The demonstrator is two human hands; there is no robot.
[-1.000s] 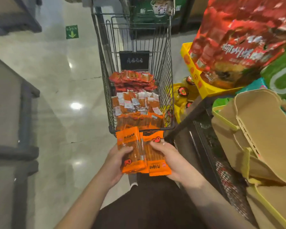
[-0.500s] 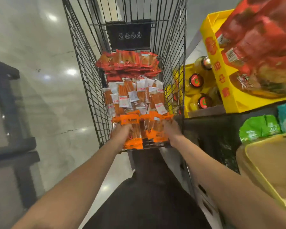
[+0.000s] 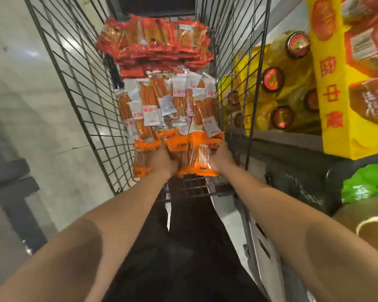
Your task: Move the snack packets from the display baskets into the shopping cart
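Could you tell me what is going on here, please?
A person is loading snacks into a wire shopping cart. Both hands, the left hand and the right hand, hold a bundle of orange snack packets at the near end of the cart, not yet let go. Farther in lie clear-and-white packets, and beyond those a pile of red packets. Shelves with yellow boxes stand to the right.

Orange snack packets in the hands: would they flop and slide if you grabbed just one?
Probably. The orange snack packets look like thin shiny plastic, so likely slippery and bendy at the ends. The sticks inside may keep the middle fairly stiff. Both hands, left hand and right hand, squeeze the bundle, suggesting loose packets slide apart easily.
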